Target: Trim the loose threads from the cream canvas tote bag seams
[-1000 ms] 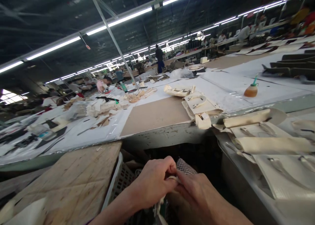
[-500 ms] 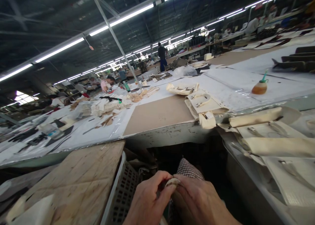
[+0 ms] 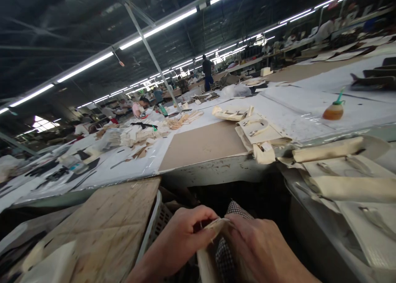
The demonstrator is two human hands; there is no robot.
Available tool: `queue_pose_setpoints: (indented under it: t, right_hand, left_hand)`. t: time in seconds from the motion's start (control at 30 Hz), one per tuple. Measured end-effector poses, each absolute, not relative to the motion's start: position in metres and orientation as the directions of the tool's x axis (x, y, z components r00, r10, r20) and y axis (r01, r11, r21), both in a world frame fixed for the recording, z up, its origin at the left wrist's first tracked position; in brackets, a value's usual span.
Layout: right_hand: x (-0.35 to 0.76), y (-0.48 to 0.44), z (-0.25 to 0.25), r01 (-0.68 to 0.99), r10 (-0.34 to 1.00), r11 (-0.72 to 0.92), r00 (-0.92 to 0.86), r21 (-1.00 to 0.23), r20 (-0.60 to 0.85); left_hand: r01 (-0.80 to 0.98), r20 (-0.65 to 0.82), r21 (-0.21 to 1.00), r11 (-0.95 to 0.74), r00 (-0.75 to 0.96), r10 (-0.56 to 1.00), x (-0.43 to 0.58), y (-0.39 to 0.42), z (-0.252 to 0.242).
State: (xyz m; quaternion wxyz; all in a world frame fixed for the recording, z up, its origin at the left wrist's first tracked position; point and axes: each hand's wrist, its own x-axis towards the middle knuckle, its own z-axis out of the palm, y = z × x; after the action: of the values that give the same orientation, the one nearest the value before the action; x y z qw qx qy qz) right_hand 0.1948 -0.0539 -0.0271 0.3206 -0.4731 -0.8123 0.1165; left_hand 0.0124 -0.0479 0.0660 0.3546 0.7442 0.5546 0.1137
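Left hand (image 3: 185, 231) and right hand (image 3: 262, 239) both pinch the cream piece (image 3: 206, 265), low before the table (image 3: 213, 169), with checked cloth (image 3: 237, 209) behind it; if I loosen my pinch, its bent edge could slip free and drop beside the basket (image 3: 161, 222)

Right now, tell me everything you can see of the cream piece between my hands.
The cream piece looks thin and pliable; leather or fabric, I can't tell. It bends at the top, two sides hanging apart, with checked cloth showing between them. The left hand grips it near the bend, the right hand opposite. Its lower end runs out of the picture.
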Motion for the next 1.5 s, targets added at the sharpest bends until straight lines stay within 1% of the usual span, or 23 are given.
queue_pose_setpoints:
  t: [0.1,0.17,0.23,0.3,0.33,0.43,0.53,0.67,0.77,0.83,0.93,1.03,1.13,1.23,1.37,1.5]
  right_hand:
    - [0.191,-0.054,-0.034,0.767,0.882,0.469,-0.382,-0.437,0.277]
    - [0.188,-0.054,-0.039,0.79,0.907,0.42,-0.352,-0.447,0.229]
    - [0.186,-0.053,-0.043,0.782,0.917,0.399,-0.334,-0.478,0.218]
    - [0.186,-0.052,-0.047,0.758,0.91,0.414,-0.34,-0.504,0.236]
    - [0.186,-0.052,-0.048,0.746,0.906,0.424,-0.342,-0.513,0.251]
    - [0.185,-0.051,-0.052,0.726,0.892,0.451,-0.353,-0.52,0.281]
    - [0.183,-0.052,-0.054,0.734,0.887,0.46,-0.358,-0.501,0.29]
    - [0.181,-0.052,-0.054,0.741,0.878,0.476,-0.368,-0.474,0.306]
    - [0.18,-0.053,-0.055,0.737,0.863,0.501,-0.384,-0.454,0.329]
    - [0.178,-0.055,-0.054,0.744,0.854,0.514,-0.393,-0.427,0.342]
    - [0.175,-0.058,-0.052,0.765,0.846,0.523,-0.416,-0.375,0.333]
    - [0.173,-0.062,-0.047,0.789,0.857,0.502,-0.401,-0.354,0.323]
    - [0.171,-0.063,-0.043,0.798,0.872,0.474,-0.366,-0.372,0.326]
    - [0.17,-0.063,-0.043,0.792,0.872,0.474,-0.359,-0.385,0.334]
    - [0.167,-0.064,-0.046,0.793,0.86,0.489,-0.367,-0.363,0.355]
    - [0.163,-0.065,-0.049,0.789,0.86,0.482,-0.342,-0.38,0.379]
  left_hand:
    - [0.743,-0.209,0.656,-0.135,0.351,0.913,0.015,-0.041,0.051]
    - [0.754,-0.182,0.648,-0.109,0.292,0.939,0.016,-0.042,0.037]
    - [0.774,-0.119,0.627,-0.093,0.213,0.97,0.015,-0.046,0.027]
    - [0.812,0.002,0.565,-0.143,0.172,0.985,0.014,-0.053,0.02]
    - [0.829,0.078,0.523,-0.199,0.186,0.979,0.013,-0.056,0.018]
    - [0.823,0.279,0.391,-0.412,0.32,0.905,0.009,-0.062,0.015]
    - [0.803,0.403,0.274,-0.529,0.403,0.822,0.008,-0.064,0.014]
    - [0.808,0.509,0.131,-0.574,0.442,0.739,0.008,-0.063,0.008]
    - [0.85,0.558,0.08,-0.52,0.394,0.73,0.007,-0.065,0.0]
    - [0.876,0.559,0.079,-0.476,0.356,0.749,0.008,-0.067,-0.003]
    - [0.911,0.495,0.064,-0.407,0.325,0.806,0.014,-0.069,0.002]
    - [0.942,0.431,0.003,-0.336,0.302,0.851,0.02,-0.069,0.011]
    - [0.951,0.385,-0.062,-0.303,0.303,0.872,0.023,-0.069,0.017]
    - [0.943,0.36,-0.1,-0.317,0.331,0.872,0.023,-0.068,0.02]
    - [0.917,0.318,-0.157,-0.366,0.398,0.861,0.02,-0.066,0.022]
    - [0.885,0.294,-0.212,-0.415,0.463,0.837,0.017,-0.065,0.019]
